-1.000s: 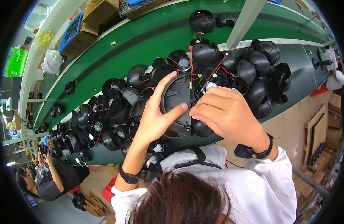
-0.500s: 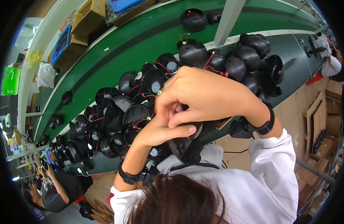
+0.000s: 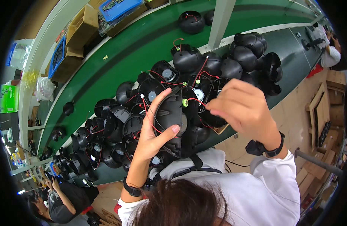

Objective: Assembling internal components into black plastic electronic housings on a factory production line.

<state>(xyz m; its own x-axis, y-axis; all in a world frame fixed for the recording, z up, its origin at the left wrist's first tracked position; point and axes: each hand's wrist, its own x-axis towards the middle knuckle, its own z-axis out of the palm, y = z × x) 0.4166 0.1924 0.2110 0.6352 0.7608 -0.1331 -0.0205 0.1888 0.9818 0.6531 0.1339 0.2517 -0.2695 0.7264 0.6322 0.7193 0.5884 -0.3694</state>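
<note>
Black housing shell (image 3: 173, 120), a rounded plastic part with its ribbed inner side turned up, sits in the left hand (image 3: 152, 137), raised above the green table (image 3: 117, 67). The fingers reach up along the shell's left edge while the thumb (image 3: 167, 132) presses across its middle, so the hand is clamped around the part. Beyond both hands, the table carries a big heap of similar black domed shells (image 3: 218, 64), many with red wires and round grey discs inside; the heap trails off past the left hand toward the far left. Cardboard boxes (image 3: 81, 28) and a blue tray (image 3: 118, 7) lie on the far side of the table, well apart from the hands. The right hand (image 3: 243, 107) hovers just right of the held shell, its fingers curled together and pinching a thin red wire (image 3: 198, 101) that runs from the shell's top. Beside that wire, a small yellow-green ring (image 3: 185, 102) sits on the shell's upper edge, near the right fingertips. Both wrists wear dark bands.
</note>
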